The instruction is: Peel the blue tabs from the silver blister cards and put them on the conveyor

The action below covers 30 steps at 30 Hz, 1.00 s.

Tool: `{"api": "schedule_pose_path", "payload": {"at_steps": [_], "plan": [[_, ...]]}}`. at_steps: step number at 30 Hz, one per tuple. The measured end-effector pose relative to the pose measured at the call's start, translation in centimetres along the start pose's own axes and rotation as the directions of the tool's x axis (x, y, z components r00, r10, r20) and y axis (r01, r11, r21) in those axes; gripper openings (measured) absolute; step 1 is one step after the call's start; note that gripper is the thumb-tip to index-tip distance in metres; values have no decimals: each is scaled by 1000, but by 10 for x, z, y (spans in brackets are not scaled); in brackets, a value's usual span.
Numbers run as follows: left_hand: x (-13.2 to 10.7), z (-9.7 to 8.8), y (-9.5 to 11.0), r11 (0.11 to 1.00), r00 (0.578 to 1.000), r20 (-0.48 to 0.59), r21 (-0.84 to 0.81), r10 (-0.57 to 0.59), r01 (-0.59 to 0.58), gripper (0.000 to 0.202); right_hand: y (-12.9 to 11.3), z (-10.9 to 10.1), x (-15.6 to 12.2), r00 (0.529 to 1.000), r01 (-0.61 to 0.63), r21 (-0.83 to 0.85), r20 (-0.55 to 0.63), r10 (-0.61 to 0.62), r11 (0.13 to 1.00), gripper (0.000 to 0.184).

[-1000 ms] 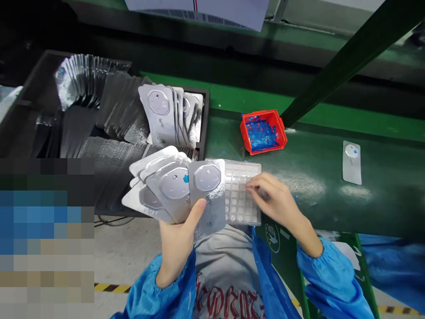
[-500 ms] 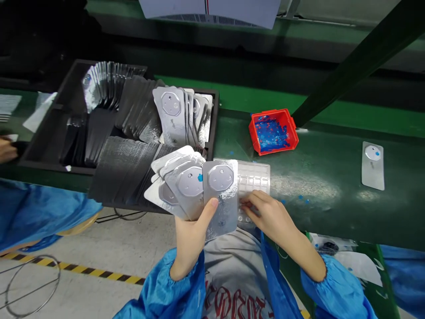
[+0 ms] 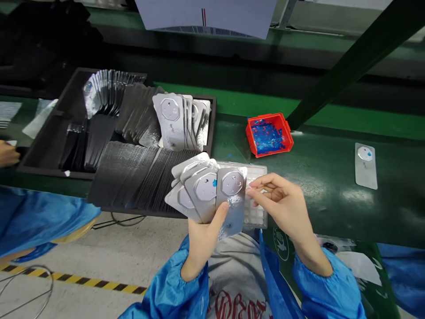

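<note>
My left hand [image 3: 205, 235] grips a fanned stack of silver metal plates [image 3: 206, 190], each with an octagonal raised centre; one carries a small blue dot. My right hand [image 3: 282, 204] is lifted just right of the front plate, thumb and forefinger pinched together at the plate's edge; whatever they pinch is too small to name. Behind both hands a clear plastic grid tray [image 3: 255, 212] lies on the dark green conveyor belt [image 3: 325, 186].
A black tray [image 3: 43, 141] full of silver plates and dark sheets sits to the left. A red bin [image 3: 269, 133] holds blue bits. One single plate [image 3: 365, 165] lies on the belt at right. Another person's hand [image 3: 7, 154] and blue sleeve show at far left.
My right hand has lifted off the grid tray and come up to the edge of the front plate, pinched. My left hand has shifted the fan slightly right.
</note>
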<state>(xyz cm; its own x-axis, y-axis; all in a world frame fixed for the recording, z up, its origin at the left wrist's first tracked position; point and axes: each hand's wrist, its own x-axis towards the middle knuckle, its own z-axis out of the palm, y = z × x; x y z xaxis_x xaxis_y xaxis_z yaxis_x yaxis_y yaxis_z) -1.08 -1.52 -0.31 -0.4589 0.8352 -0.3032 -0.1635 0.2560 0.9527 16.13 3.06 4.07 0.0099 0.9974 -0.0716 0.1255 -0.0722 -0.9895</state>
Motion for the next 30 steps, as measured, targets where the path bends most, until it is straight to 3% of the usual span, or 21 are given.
{"api": "schedule_pose_path", "payload": {"at_steps": [4, 8, 24, 30], "plan": [[-1, 9, 2, 999, 1000, -10, 33, 29, -28, 49, 3, 9, 3, 999, -18, 85, -28, 21, 996, 21], [-1, 13, 7, 997, 999, -7, 57, 52, -52, 41, 9, 10, 5, 1000, 2, 68, -28, -1, 998, 23], [-7, 15, -1, 987, 991, 3, 83, 135, -135, 46, 14, 14, 4, 995, -24, 71, -99, 31, 997, 22], [-5, 14, -1, 988, 990, 41, 78, 134, -137, 43, 12, 10, 7, 997, -58, 62, -48, 61, 996, 36]]}}
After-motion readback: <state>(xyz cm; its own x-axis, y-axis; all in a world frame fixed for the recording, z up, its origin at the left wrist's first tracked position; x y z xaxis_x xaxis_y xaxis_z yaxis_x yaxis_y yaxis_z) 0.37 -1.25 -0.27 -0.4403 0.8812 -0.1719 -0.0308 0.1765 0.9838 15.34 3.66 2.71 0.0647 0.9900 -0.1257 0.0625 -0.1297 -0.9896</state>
